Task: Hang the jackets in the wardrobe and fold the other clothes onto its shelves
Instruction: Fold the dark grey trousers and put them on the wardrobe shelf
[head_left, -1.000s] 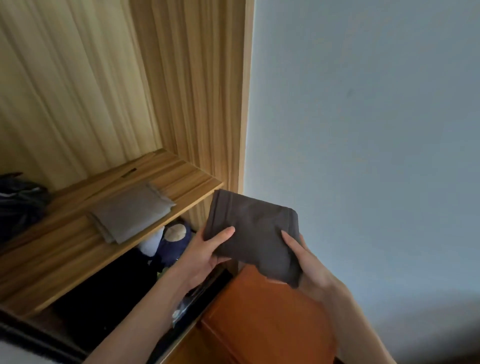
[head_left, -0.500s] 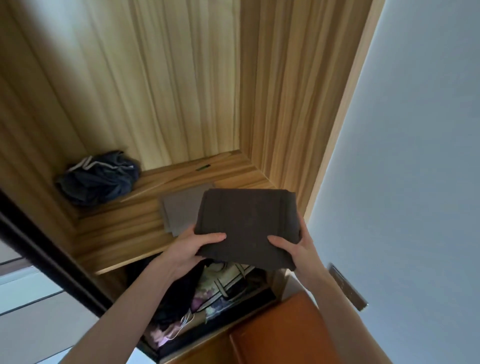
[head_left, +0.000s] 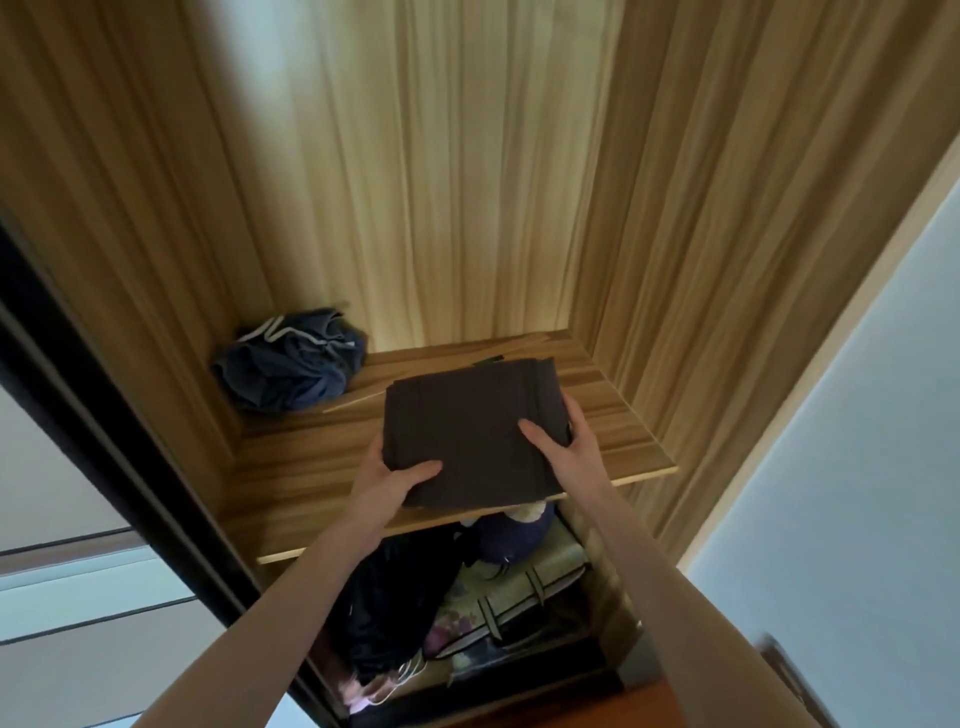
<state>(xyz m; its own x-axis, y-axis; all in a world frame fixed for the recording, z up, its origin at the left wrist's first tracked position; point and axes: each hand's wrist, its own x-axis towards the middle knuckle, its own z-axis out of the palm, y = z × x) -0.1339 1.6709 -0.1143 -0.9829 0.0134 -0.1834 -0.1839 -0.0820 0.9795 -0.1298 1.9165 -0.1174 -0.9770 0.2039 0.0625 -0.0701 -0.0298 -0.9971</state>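
A folded dark brown garment (head_left: 467, 426) lies over the wooden wardrobe shelf (head_left: 623, 436), with its near edge just past the shelf front. My left hand (head_left: 395, 478) grips its near left corner, thumb on top. My right hand (head_left: 561, 452) holds its right edge, thumb on top and fingers round the side. The grey folded cloth seen earlier on this shelf is hidden beneath the brown garment.
A crumpled dark blue garment (head_left: 291, 364) sits in the shelf's back left corner. Below the shelf hang or lie dark clothes (head_left: 384, 613) and a patterned storage bag (head_left: 509, 597). A dark sliding door frame (head_left: 104, 415) runs along the left; a pale wall (head_left: 857, 467) stands right.
Both hands carried the brown garment forward and onto the shelf, covering the grey folded cloth. The view swung left to face the wardrobe.
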